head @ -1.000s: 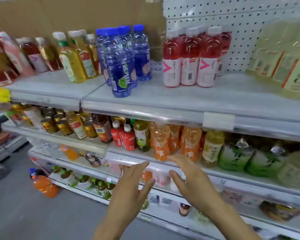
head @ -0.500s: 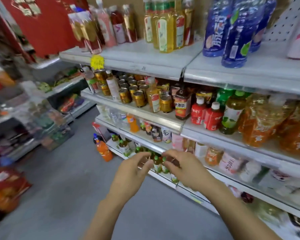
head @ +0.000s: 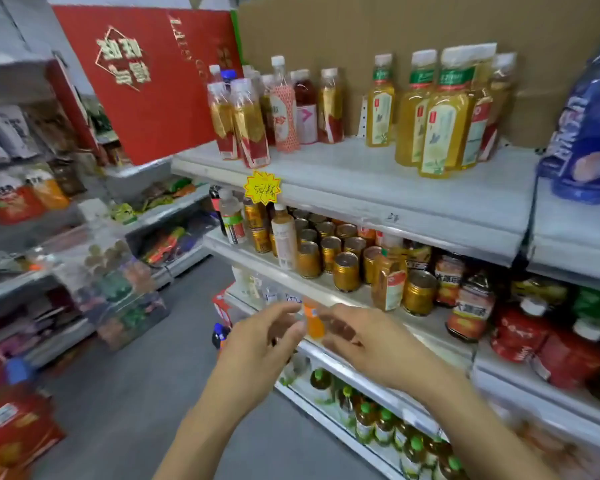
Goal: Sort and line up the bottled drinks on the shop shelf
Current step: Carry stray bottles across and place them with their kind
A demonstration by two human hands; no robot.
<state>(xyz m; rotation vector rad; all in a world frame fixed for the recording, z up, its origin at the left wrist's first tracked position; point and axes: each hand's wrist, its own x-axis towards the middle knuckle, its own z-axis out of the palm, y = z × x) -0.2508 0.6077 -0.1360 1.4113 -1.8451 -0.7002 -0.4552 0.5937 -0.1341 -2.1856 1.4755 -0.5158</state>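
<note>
We find bottles (head: 437, 112) on the top shelf (head: 361, 174), cardboard (head: 361, 29) behind | cans (head: 329, 251) on the shelf below (head: 329, 283) | our left hand (head: 260, 344) and right hand (head: 371, 344) before it.

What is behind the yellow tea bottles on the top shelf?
A brown cardboard sheet stands behind the tea bottles, at the back of the top shelf. The front bottles cover most of the back ones, so their number is unclear.

Smooth grey floor (head: 125, 393) down the aisle. Big red board with gold letters (head: 146, 81) at the back, beside a flat brown cardboard sheet (head: 326, 32). More grey metal shelves (head: 174, 206) on the left.
</note>
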